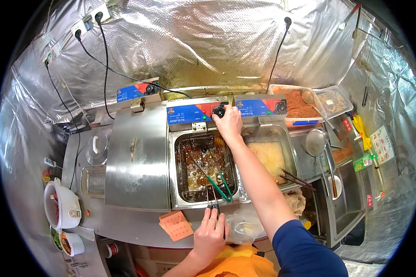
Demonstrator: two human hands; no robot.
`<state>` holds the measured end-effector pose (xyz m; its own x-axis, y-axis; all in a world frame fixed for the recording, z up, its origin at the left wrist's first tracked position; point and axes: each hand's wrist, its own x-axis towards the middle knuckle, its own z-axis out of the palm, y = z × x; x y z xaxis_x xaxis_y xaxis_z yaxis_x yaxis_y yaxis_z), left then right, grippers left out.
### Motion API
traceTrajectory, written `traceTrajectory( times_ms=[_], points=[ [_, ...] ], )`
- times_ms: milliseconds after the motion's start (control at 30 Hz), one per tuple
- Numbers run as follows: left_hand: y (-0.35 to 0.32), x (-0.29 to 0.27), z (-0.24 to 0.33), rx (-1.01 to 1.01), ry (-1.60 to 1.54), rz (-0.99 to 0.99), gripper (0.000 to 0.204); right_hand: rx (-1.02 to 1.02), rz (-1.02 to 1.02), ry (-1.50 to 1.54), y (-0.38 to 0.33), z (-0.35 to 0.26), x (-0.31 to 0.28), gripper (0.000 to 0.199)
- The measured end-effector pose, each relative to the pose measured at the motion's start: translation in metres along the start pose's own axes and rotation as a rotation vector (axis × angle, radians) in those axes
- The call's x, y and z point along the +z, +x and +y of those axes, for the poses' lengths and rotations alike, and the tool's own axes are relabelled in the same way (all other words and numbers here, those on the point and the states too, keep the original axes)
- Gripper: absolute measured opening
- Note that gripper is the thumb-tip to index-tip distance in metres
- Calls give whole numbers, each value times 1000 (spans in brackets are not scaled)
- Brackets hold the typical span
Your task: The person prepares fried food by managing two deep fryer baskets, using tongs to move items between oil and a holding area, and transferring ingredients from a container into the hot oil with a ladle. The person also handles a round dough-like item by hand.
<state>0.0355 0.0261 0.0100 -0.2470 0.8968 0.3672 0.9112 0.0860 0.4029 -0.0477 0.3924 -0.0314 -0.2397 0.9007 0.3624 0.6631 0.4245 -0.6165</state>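
My right hand (229,123) is closed round the black knob (219,111) on the blue and red fryer control panel (185,113). In front of me my left hand (210,237) grips the black handle of a wire fry basket (185,184). The basket sits in the middle fryer (174,196), in dark bubbling oil with browned food in it. Green-handled tongs (226,196) lean in the basket, touched by neither hand. Below my right forearm, the right fryer (286,138) holds pale, foaming oil, and a pair of dark chopsticks (298,181) rests at its edge.
A steel lid (138,171) covers the left fryer. Orange paper slips (175,225) lie at the counter's front edge. On the left stands a white rice cooker (64,203). Rightward are a tub of reddish coating (296,104), a strainer (315,142) and a sink (349,198).
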Motion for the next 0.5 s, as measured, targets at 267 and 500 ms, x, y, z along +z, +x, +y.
traceTrajectory(
  times_ms=[267, 500],
  points=[
    [3, 0, 1, -28, 11, 3, 31, 7, -6, -27, 6, 3, 18, 37],
    [3, 0, 2, -29, 5, 2, 31, 1, 8, -42, 7, 2, 21, 35]
  ],
)
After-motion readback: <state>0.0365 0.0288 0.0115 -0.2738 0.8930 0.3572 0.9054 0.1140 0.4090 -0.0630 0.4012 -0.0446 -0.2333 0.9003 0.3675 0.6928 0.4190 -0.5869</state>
